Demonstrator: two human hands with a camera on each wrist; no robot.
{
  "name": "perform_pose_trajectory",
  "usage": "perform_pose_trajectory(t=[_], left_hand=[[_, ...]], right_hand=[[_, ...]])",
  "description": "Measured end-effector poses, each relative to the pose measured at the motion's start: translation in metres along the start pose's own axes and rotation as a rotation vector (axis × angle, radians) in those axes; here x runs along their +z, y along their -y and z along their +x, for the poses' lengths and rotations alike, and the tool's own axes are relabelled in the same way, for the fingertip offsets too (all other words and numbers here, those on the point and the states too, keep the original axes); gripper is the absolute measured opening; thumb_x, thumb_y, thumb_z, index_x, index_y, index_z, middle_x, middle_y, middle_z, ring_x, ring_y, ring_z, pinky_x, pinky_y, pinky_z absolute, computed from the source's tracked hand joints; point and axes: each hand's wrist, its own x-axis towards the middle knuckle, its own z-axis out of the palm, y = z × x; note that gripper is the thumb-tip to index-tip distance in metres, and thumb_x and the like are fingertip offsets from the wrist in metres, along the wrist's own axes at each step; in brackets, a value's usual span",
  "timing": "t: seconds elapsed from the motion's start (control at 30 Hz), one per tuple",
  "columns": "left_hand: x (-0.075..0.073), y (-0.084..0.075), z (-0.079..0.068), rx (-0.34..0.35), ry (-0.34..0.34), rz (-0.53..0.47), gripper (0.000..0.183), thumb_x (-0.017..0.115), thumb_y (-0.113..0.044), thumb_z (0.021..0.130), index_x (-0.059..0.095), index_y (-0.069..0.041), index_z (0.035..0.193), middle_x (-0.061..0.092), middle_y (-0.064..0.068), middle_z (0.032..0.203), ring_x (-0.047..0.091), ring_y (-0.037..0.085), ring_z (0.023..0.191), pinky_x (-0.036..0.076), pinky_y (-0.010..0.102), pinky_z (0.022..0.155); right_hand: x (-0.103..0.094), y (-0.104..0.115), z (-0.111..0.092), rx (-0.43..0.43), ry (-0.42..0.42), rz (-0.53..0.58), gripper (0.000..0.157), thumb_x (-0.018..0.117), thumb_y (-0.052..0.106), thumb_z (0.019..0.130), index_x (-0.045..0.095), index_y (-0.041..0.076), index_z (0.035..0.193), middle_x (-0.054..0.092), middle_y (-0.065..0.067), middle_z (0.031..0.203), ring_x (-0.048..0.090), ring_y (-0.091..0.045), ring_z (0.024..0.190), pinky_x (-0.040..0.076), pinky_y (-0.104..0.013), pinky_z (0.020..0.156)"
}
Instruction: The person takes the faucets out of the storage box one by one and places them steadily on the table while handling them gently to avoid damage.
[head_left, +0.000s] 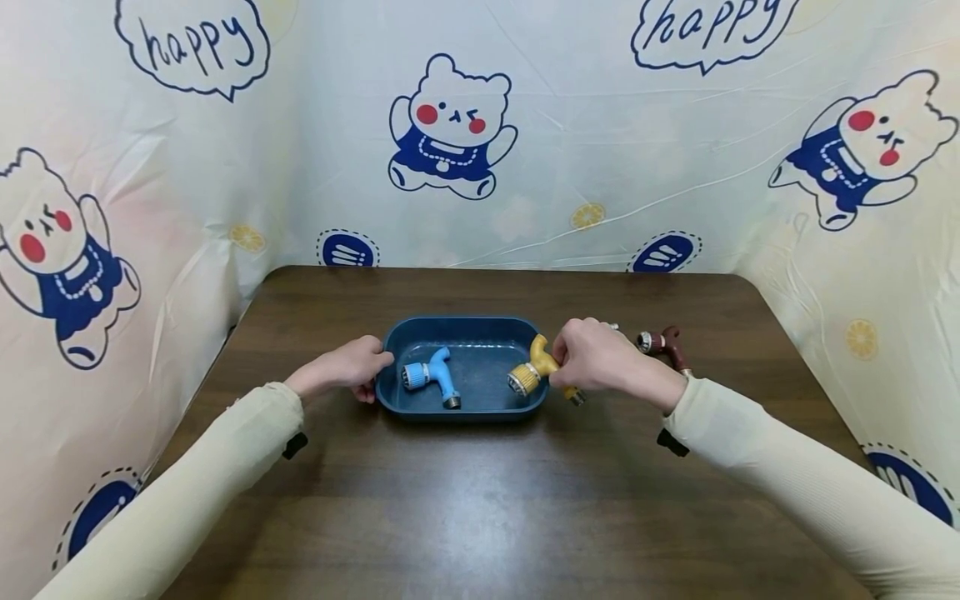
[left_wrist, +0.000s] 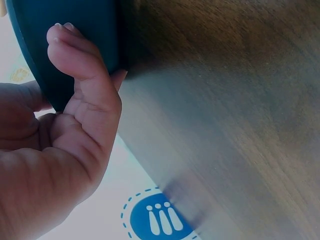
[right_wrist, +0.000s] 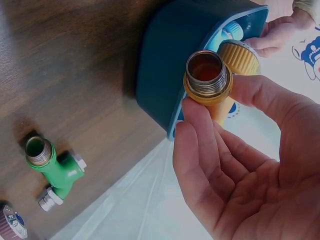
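Observation:
A dark blue tray (head_left: 465,410) sits on the table with a light blue tap (head_left: 433,375) lying in its left part. My left hand (head_left: 352,364) grips the tray's left end; in the left wrist view its fingers (left_wrist: 82,65) lie against the outer wall. My right hand (head_left: 600,357) pinches a yellow tap (head_left: 538,367) between thumb and fingers at the tray's right end. The yellow tap's ribbed knob is over the tray, and its threaded metal end (right_wrist: 206,72) points towards the right wrist camera.
Right of the tray, a green tap (right_wrist: 62,170) lies on the wooden table (head_left: 480,500), mostly hidden behind my right hand in the head view. A dark red tap (head_left: 666,343) lies farther right. A printed cloth (head_left: 555,150) surrounds the table's back and sides.

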Motion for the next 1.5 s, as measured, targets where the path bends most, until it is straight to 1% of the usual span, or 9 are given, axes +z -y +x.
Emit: perform_pose_trajectory(t=[0.17, 0.63, 1.07, 1.3, 1.4, 1.5], left_hand=[[-0.001, 0.001, 0.000, 0.015, 0.002, 0.001, 0.027, 0.040, -0.011, 0.111, 0.056, 0.010, 0.104, 0.063, 0.014, 0.070, 0.066, 0.017, 0.054, 0.061, 0.030, 0.057], [-0.001, 0.003, 0.002, 0.005, -0.010, 0.009, 0.027, 0.039, -0.010, 0.110, 0.055, 0.011, 0.104, 0.063, 0.014, 0.070, 0.065, 0.015, 0.053, 0.061, 0.029, 0.056], [0.000, 0.000, 0.000, 0.001, -0.003, 0.007, 0.027, 0.040, -0.011, 0.111, 0.056, 0.011, 0.104, 0.063, 0.013, 0.070, 0.066, 0.016, 0.054, 0.061, 0.029, 0.057], [-0.002, -0.001, 0.000, 0.000, -0.015, 0.012, 0.027, 0.041, -0.011, 0.111, 0.056, 0.011, 0.105, 0.062, 0.013, 0.070, 0.066, 0.017, 0.055, 0.061, 0.030, 0.058], [-0.002, 0.000, 0.000, 0.008, -0.007, 0.016, 0.028, 0.040, -0.011, 0.111, 0.056, 0.011, 0.106, 0.063, 0.013, 0.070, 0.066, 0.017, 0.055, 0.061, 0.030, 0.058], [-0.001, 0.000, 0.000, 0.000, -0.005, 0.011, 0.028, 0.040, -0.011, 0.111, 0.056, 0.011, 0.106, 0.063, 0.013, 0.070, 0.066, 0.016, 0.055, 0.061, 0.029, 0.058]], right_hand=[[0.000, 0.000, -0.001, 0.000, 0.000, 0.004, 0.016, 0.079, 0.019, 0.083, 0.070, 0.014, 0.071, 0.063, 0.004, 0.062, 0.059, -0.012, 0.054, 0.049, -0.028, 0.049], [-0.004, -0.001, -0.004, 0.004, -0.010, 0.014, 0.012, 0.080, 0.020, 0.084, 0.073, 0.013, 0.077, 0.064, 0.003, 0.065, 0.060, -0.013, 0.056, 0.050, -0.029, 0.051], [-0.004, -0.008, -0.010, 0.030, -0.006, 0.022, 0.012, 0.078, 0.018, 0.083, 0.071, 0.013, 0.074, 0.063, 0.004, 0.063, 0.058, -0.013, 0.056, 0.047, -0.028, 0.052], [-0.004, -0.010, -0.012, 0.016, -0.019, 0.034, 0.012, 0.078, 0.017, 0.083, 0.071, 0.013, 0.074, 0.062, 0.004, 0.062, 0.058, -0.012, 0.055, 0.047, -0.028, 0.051], [-0.004, -0.012, -0.013, 0.021, -0.018, 0.034, 0.012, 0.077, 0.017, 0.083, 0.071, 0.013, 0.074, 0.062, 0.004, 0.062, 0.058, -0.012, 0.055, 0.048, -0.028, 0.051], [-0.004, -0.013, -0.014, 0.019, -0.017, 0.034, 0.011, 0.077, 0.017, 0.083, 0.071, 0.013, 0.075, 0.062, 0.004, 0.063, 0.058, -0.013, 0.056, 0.049, -0.028, 0.051]])
